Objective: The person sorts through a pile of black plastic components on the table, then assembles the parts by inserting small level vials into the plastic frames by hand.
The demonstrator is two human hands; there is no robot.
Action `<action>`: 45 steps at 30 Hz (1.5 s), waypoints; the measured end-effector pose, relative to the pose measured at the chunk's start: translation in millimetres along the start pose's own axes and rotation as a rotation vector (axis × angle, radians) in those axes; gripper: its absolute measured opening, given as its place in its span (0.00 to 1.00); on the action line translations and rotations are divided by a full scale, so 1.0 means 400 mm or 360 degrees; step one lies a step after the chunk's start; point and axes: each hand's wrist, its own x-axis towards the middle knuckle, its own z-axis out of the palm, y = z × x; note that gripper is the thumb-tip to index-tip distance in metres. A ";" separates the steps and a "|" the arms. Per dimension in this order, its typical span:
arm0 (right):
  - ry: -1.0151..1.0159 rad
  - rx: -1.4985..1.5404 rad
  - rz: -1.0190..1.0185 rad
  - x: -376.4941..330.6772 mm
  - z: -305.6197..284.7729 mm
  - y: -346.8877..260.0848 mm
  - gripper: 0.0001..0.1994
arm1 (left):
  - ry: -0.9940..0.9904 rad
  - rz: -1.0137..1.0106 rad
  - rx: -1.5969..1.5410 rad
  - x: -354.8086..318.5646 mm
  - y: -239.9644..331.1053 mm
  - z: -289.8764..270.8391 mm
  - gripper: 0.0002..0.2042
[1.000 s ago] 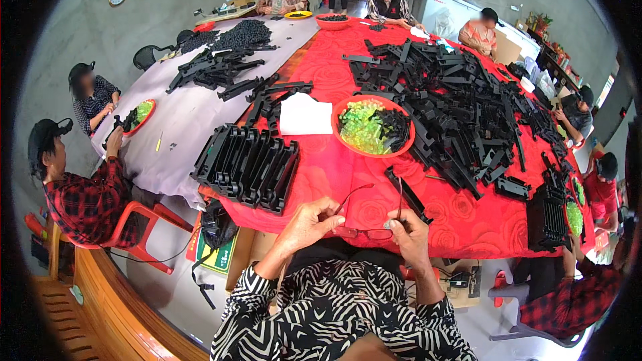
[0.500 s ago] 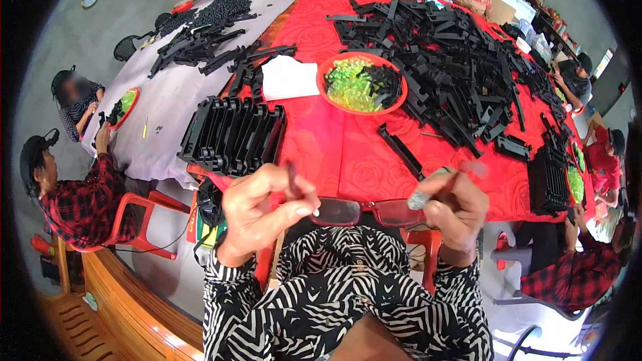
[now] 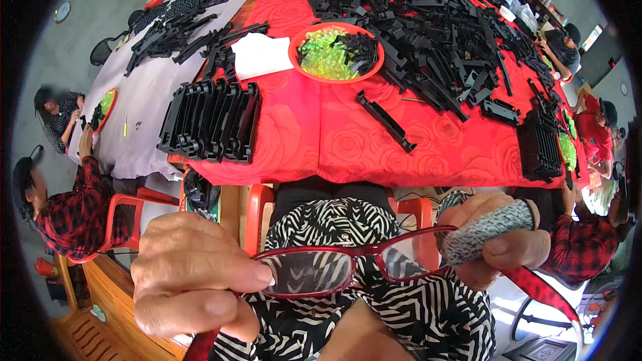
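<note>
Close to the camera I hold a pair of red-framed eyeglasses with clear lenses, spread between both hands above my lap. My left hand pinches the left end of the frame, its thumb against the lens edge. Over at the right end, my right hand grips the frame, with a grey knitted wrap around a finger. One red temple arm sticks out below the right hand; the other shows partly under the left hand. Beyond the glasses, a single black plastic strip lies on the red tablecloth.
A big heap of black plastic parts covers the far right of the table. An orange bowl holds green-yellow pieces and black bits. Black strips stand in a stacked row at the near left, beside a white paper. Several people sit around.
Both hands have brought the eyeglasses closer to the camera and lower in the picture. The view has tilted down, so the table sits higher.
</note>
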 end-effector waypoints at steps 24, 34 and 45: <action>0.0271 -0.0947 -0.2814 0.137 0.022 0.079 0.17 | 0.0320 0.0219 0.0215 -0.013 0.041 0.036 0.19; 0.0131 -0.0555 -0.3027 0.124 0.031 0.064 0.18 | -0.0215 -0.0443 -0.0296 0.002 0.128 -0.045 0.25; 0.0055 -0.0474 -0.3194 0.136 0.060 0.045 0.05 | -0.0162 -0.0532 -0.0176 0.009 0.189 -0.047 0.17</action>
